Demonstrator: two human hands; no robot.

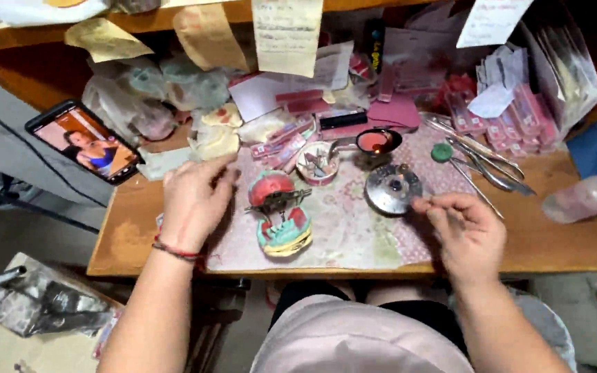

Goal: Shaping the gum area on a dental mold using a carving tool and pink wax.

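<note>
A: Hands over a cluttered wooden table (pixel 561 242). Where are they?

B: The left hand (pixel 191 200), blurred, fingers loosely open, holds nothing beside the pink-and-green dental model (pixel 281 214) at the mat's centre. The right hand (pixel 468 231) pinches a thin metal tool (pixel 426 202) beside a round metal dish (pixel 393 188).

A: What step?

B: Seemingly tool work on the model; steadying it likely comes first.

A small dental-technician's workbench: a wooden desk (pixel 561 242) crowded with a denture model on an articulator (pixel 281 214), metal hand instruments (pixel 481 155), pink wax sheets (pixel 395 110), a small burner dish (pixel 393 188), and paper notes (pixel 287 34) pinned to the shelf above.
</note>
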